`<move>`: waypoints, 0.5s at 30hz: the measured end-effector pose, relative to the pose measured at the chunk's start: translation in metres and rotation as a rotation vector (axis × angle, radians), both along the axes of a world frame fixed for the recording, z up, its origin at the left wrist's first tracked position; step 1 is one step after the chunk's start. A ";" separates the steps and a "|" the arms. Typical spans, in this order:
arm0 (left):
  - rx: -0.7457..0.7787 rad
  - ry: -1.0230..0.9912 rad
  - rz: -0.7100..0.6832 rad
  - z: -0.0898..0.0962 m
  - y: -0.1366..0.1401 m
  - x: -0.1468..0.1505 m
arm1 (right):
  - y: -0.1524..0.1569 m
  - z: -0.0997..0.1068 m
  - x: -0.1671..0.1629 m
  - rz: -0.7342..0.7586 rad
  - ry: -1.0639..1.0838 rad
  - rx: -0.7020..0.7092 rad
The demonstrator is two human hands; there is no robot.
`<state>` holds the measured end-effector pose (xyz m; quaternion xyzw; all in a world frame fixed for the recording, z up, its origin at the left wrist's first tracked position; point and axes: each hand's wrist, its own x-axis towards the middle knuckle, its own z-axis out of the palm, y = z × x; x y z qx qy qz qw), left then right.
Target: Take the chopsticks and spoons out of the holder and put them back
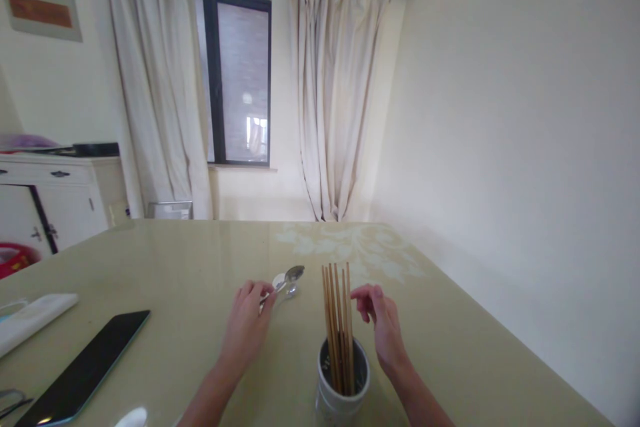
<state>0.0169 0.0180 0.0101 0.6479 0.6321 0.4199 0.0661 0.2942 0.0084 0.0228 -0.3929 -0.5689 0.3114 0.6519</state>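
My left hand (251,315) is closed on the handle of a metal spoon (294,273), whose bowl points away to the right. Just beyond the fingertips, a small white round thing (279,279) and a shiny, clear-looking piece (291,291) show beside the spoon; I cannot make out their kind. Several wooden chopsticks (336,307) stand upright in a grey-white cylindrical holder (343,402) in front of me. To the right of the chopsticks is my right hand (379,320), with loosely bent fingers and nothing held. Its fingertips are close to the sticks; contact is unclear.
At the left of the glossy table (190,273) lie a long black flat object (87,370) and a white one (35,317). A white rounded thing (133,417) shows at the bottom edge. A wall (525,147) runs along the right; curtains (335,93) hang behind.
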 end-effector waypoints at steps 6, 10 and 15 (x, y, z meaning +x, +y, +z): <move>0.360 -0.311 -0.268 0.005 -0.041 0.050 | -0.027 0.015 -0.001 -0.164 -0.226 0.386; 0.447 -0.202 -0.639 0.004 -0.064 0.071 | -0.045 0.017 -0.009 -0.031 -0.296 0.571; 0.359 -0.186 -0.587 0.011 -0.065 0.062 | -0.044 0.021 -0.014 -0.049 0.009 0.345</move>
